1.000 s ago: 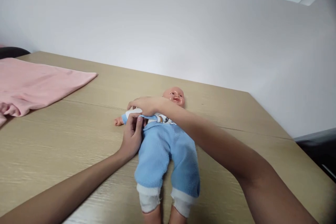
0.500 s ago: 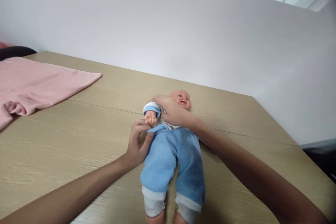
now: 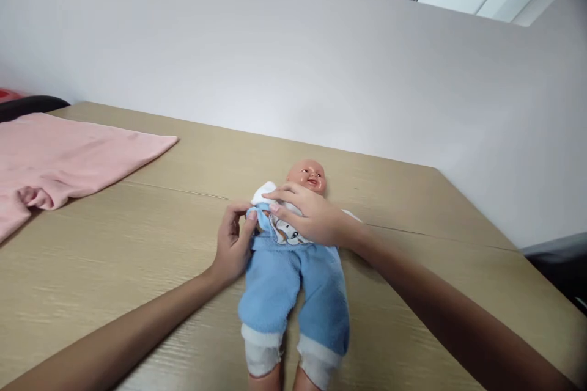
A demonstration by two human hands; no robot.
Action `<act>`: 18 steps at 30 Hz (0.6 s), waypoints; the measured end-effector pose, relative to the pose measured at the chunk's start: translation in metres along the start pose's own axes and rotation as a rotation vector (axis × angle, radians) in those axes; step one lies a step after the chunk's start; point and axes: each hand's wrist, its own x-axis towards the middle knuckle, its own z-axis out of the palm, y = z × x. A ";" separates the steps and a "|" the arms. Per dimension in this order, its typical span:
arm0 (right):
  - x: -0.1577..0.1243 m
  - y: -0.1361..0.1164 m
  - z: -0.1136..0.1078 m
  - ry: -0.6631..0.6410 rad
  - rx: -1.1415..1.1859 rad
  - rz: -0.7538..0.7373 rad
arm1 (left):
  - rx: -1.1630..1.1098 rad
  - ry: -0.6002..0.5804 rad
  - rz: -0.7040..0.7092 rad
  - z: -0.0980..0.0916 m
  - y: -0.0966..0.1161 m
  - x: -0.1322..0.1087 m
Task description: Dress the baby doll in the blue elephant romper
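Note:
A baby doll (image 3: pixel 306 172) lies face up on the table, its feet end nearest me. It wears a fuzzy blue and white outfit (image 3: pixel 270 287) with an animal picture on the chest and white leg cuffs. At the doll's left-hand side in view, my left hand (image 3: pixel 235 241) pinches the blue edge of the outfit between thumb and fingers. My right hand (image 3: pixel 316 214) rests across the doll's upper chest, fingers stretched out and apart, tips by the white sleeve. It covers part of the picture. The doll's hand on that side is hidden.
A pink cloth garment (image 3: pixel 77 153) lies spread at the left of the wooden table (image 3: pixel 174 256). Behind the table's far edge stands a plain white partition (image 3: pixel 257 55). A black curved object (image 3: pixel 36 104) shows at the far left.
The doll's arm, earlier held up by my right hand with its little hand showing, is now out of sight. My left hand has moved up along the blue cloth. My right fingers have straightened.

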 end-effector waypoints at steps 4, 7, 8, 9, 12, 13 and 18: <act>-0.020 -0.024 0.011 0.117 -0.062 0.155 | -0.026 -0.010 -0.123 0.000 0.000 0.014; -0.019 -0.020 0.020 0.199 -0.115 0.210 | -0.132 -0.055 -0.283 0.001 -0.003 0.024; -0.016 -0.014 0.023 0.249 -0.121 0.228 | -0.125 -0.060 -0.294 0.001 -0.004 0.026; -0.013 -0.009 0.025 0.297 -0.118 0.251 | -0.109 -0.061 -0.293 0.001 -0.006 0.027; -0.001 0.009 0.030 0.330 -0.071 0.334 | -0.088 -0.075 -0.329 -0.001 -0.015 0.030; 0.002 0.013 0.031 0.302 -0.049 0.351 | -0.118 -0.085 -0.374 -0.003 -0.019 0.030; 0.013 0.029 0.037 0.230 0.015 0.351 | -0.289 -0.131 -0.589 -0.007 -0.031 0.038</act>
